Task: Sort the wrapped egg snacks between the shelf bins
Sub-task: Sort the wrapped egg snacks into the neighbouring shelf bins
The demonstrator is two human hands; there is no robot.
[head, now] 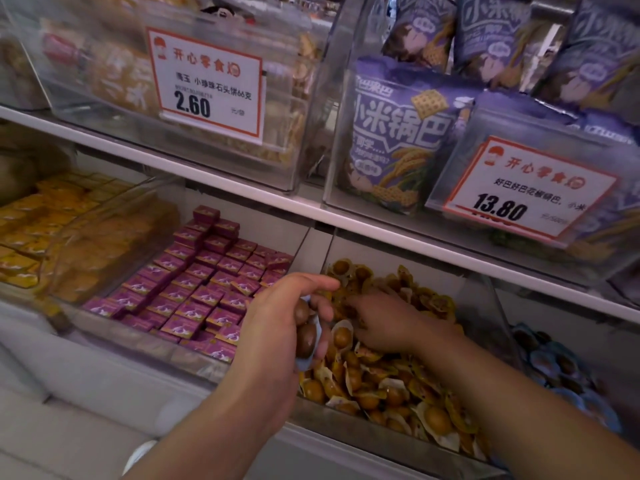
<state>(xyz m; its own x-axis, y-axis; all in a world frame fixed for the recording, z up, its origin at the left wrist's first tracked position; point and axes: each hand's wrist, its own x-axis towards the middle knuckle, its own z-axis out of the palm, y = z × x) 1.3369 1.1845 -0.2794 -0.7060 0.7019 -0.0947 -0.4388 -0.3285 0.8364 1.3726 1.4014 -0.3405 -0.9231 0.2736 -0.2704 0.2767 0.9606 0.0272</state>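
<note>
Left hand (277, 327) around blue-wrapped eggs (306, 332), right hand (384, 323) among yellow-wrapped eggs (398, 386).

White shop shelves (242, 188), clear acrylic dividers (313, 98), red-bordered price tags (207, 84), dim indoor light.

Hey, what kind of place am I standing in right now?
Most likely a snack shop aisle: printed price tags clipped to clear shelf bins, purple snack bags stacked above, and a bin of wrapped egg snacks below.
</note>
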